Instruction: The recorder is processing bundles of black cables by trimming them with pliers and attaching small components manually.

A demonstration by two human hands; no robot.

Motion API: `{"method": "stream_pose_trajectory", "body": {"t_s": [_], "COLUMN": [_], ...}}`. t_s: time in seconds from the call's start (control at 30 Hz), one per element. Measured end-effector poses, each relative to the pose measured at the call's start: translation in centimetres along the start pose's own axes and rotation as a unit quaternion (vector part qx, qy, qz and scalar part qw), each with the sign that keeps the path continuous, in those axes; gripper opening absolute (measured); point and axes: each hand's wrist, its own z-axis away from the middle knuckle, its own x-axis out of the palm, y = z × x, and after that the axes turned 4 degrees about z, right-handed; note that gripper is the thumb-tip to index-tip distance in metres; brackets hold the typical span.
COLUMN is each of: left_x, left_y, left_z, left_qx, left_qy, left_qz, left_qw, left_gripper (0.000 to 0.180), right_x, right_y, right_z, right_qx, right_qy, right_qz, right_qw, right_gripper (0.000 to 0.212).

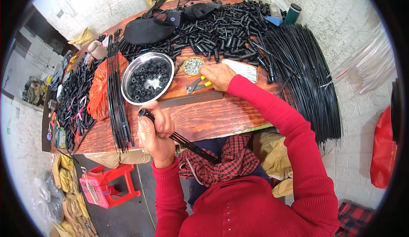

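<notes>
My left hand (156, 130) is wrapped round a black tubular fitting (146, 114), tilted up, with its open end showing above the fingers. From below that hand, thin black rods (194, 146) run down toward my lap. My right hand (218, 76) has its fingertips pinched together at the rim of a small round dish (193, 66) of tiny silvery pieces; what they grip, if anything, is hidden. Beneath this hand are cutting pliers (197, 86) with yellow handles, the handle ends covered. A steel bowl (168, 89) of small black rings stands left of the dish.
A dark bar (189, 99) lies along the table (200, 118). Long black rods (304, 83) are heaped at right, with a narrower bundle (116, 96) at left. Black tubes (230, 34) cover the back. A white tray (243, 69) sits beyond my right hand; a red stool (111, 186) stands below left.
</notes>
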Motion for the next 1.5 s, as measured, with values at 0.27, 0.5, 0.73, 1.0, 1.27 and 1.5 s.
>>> {"method": "stream_pose_trajectory", "body": {"t_s": [0.27, 0.5, 0.73, 1.0, 1.27, 1.5], "left_x": [0.0, 0.1, 0.5, 0.1, -0.2, -0.3], "left_y": [-0.3, -0.5, -0.4, -0.4, -0.4, 0.0], "left_z": [-0.2, -0.1, -0.2, -0.1, -0.1, 0.2], "left_qx": [-0.009, -0.015, -0.011, -0.009, -0.003, -0.003], "left_qy": [-0.003, 0.008, -0.004, -0.003, -0.029, -0.001], "left_qz": [0.009, 0.0, -0.007, 0.0, 0.016, 0.004], "left_qw": [1.0, 1.0, 1.0, 1.0, 0.999, 1.0], "left_gripper": [0.047, 0.049, 0.049, 0.05, 0.043, 0.049], "right_x": [0.0, -0.9, -1.5, -0.7, -1.3, -2.2], "right_y": [0.5, 0.5, 0.8, 2.0, 2.3, 2.4], "right_z": [0.1, 0.8, 1.1, 1.8, 2.2, 2.8], "right_qx": [0.006, -0.001, 0.004, 0.019, 0.031, 0.06], "right_qy": [-0.024, -0.02, -0.033, -0.014, -0.039, -0.043], "right_qz": [0.028, 0.02, 0.058, 0.103, 0.102, 0.094], "right_qw": [0.999, 1.0, 0.998, 0.994, 0.994, 0.993], "right_gripper": [0.031, 0.025, 0.016, 0.015, 0.016, 0.019]}}
